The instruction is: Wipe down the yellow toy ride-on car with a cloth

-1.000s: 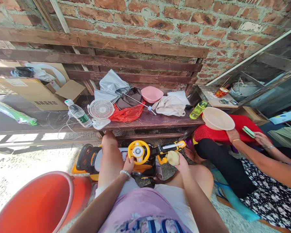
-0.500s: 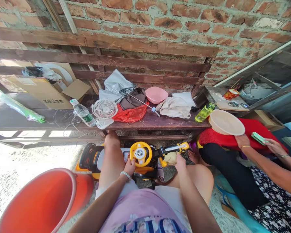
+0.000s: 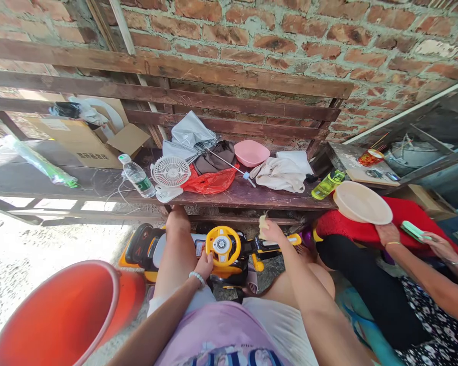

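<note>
My left hand [image 3: 205, 265] grips the lower left rim of a yellow steering wheel [image 3: 237, 244], with a beaded bracelet at the wrist. The wheel belongs to a child's ride-on toy car [image 3: 139, 249] standing on the ground between my legs and the bench. A bunched, cream-coloured cloth [image 3: 263, 223] is closed in my right hand [image 3: 274, 232], held up over the car's yellow-tipped bar [image 3: 294, 239] near the bench's front edge. My right fingers partly hide the cloth.
A wooden bench [image 3: 229, 200] carries a water bottle [image 3: 139, 177], white fan [image 3: 170, 172], folded umbrella [image 3: 193, 137], pink bowl [image 3: 252, 152] and green bottle [image 3: 328, 184]. An orange tub [image 3: 112, 305] stands at left. At right, another person's hand [image 3: 387, 235] touches a cream basin [image 3: 362, 203].
My right hand has lifted the cloth up and slightly left, away from beside the toy car. My left hand stays on the steering wheel. The view has shifted slightly.
</note>
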### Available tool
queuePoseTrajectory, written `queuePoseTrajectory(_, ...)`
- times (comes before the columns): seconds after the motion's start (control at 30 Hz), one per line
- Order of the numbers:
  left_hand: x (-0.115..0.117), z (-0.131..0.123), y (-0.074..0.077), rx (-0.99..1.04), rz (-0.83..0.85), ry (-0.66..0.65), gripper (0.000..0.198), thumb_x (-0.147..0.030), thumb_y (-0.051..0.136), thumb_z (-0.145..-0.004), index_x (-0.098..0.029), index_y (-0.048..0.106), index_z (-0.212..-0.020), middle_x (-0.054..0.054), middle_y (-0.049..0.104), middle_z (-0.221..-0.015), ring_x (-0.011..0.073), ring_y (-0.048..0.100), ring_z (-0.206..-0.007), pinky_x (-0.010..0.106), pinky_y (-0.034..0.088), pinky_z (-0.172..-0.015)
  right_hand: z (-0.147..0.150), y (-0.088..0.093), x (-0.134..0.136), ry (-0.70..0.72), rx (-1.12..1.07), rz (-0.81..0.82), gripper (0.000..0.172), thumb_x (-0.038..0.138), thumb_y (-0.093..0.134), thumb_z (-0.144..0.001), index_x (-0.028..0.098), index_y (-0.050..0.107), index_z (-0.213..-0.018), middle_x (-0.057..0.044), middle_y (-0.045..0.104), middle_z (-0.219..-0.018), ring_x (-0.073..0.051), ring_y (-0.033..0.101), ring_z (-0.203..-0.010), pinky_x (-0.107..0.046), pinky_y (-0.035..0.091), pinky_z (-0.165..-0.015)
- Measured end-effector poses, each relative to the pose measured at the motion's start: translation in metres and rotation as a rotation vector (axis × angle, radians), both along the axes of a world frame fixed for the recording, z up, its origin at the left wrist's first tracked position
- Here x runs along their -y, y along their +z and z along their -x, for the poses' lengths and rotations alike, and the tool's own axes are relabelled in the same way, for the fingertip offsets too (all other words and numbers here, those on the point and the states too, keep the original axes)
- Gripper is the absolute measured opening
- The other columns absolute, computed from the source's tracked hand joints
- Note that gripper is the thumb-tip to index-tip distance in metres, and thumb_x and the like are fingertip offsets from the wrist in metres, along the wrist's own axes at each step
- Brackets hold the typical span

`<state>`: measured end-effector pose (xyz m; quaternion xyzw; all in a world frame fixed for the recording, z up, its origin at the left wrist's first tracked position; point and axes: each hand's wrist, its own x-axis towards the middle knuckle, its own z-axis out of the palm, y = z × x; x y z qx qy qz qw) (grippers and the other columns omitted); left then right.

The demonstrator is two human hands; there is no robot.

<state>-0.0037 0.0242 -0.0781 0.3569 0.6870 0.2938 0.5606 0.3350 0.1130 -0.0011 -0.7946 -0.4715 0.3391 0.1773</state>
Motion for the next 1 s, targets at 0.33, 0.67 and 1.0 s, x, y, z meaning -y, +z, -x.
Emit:
queuePoseTrajectory(0.33, 0.0, 0.004, -0.014, -0.001, -0.058, -0.032, 0.024, -0.042, 0.064, -0.085, -0.02, 0.057, -0.091, 0.009, 0.072, -0.082, 0.0304, 0.073, -0.093, 0.051, 0.061, -0.09, 0.038, -0.024, -0.017, 0.473, 0.092, 0.267, 0.018, 0.02, 0.08, -0.056, 0.024, 0.079, -0.074, 0.002, 0.074, -0.074, -0.019, 0.068, -0.079, -0.024, 0.044, -0.069)
queuePoseTrajectory(0.67, 0.001, 0.007, -0.023, 0.028, -0.028, -0.044, 0.028, -0.049, 0.064, -0.086, -0.023, 0.057, -0.093, 0.005, 0.072, -0.079, 0.0252, 0.073, -0.087, 0.042, 0.061, -0.085, 0.01, -0.03, -0.022, 0.339, 0.147, 0.318, 0.014, 0.01, 0.075, -0.048, 0.022, 0.071, -0.054, -0.002, 0.071, -0.061, -0.026, 0.072, -0.08, -0.032, 0.052, -0.078)
queuePoseTrajectory(1.0, 0.0, 0.009, -0.023, 0.013, -0.043, -0.062, 0.032, -0.053, 0.063, -0.085, -0.023, 0.057, -0.094, 0.004, 0.073, -0.08, 0.0243, 0.073, -0.086, 0.041, 0.062, -0.084, -0.028, -0.019, -0.018, 0.208, 0.222, 0.389, 0.011, 0.012, 0.077, -0.058, 0.018, 0.068, -0.059, -0.02, 0.078, -0.087, -0.034, 0.075, -0.103, -0.039, 0.054, -0.087)
